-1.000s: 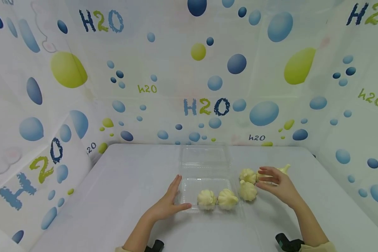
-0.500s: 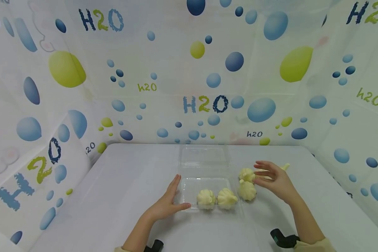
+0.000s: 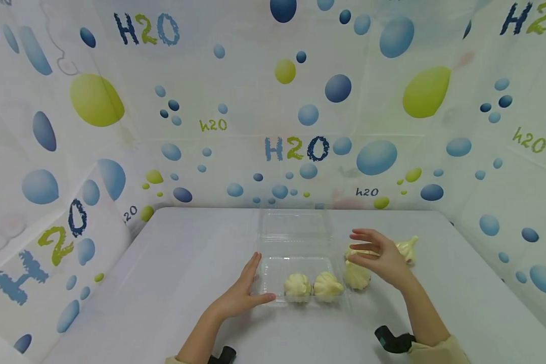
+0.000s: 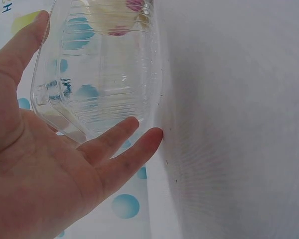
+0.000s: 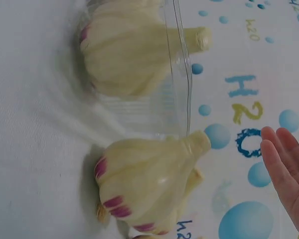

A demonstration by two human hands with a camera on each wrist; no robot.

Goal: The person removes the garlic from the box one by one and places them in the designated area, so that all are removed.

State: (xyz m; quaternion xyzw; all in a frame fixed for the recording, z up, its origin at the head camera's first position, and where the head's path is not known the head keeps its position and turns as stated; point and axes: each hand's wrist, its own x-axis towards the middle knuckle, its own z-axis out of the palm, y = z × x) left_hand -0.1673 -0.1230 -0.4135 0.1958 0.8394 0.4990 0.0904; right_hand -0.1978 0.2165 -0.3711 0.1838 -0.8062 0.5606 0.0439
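Note:
In the head view, my left hand (image 3: 240, 288) spreads along the left side of a clear plastic clamshell container (image 3: 273, 268), thumb at its near left corner. Its fingers look mostly straight in the left wrist view. Two garlic bulbs, a left one (image 3: 298, 288) and a right one (image 3: 328, 287), sit in the container's near part. My right hand (image 3: 382, 258) hovers over loose garlic to the container's right, fingers apart and nothing seen between them. One loose garlic bulb (image 3: 357, 276) shows below it; another garlic bulb (image 5: 144, 184) is plain in the right wrist view, purple-streaked.
The container's clear lid (image 3: 294, 225) lies folded back toward the rear of the white table (image 3: 200, 242). One garlic bulb (image 3: 407, 249) lies right of my right hand. A bubble-printed sheet (image 3: 236, 91) rises behind the table and at both sides.
My right hand has moved left across the loose garlic, uncovering the bulb at the right and covering more of the nearer ones. My left hand and the container have stayed in place.

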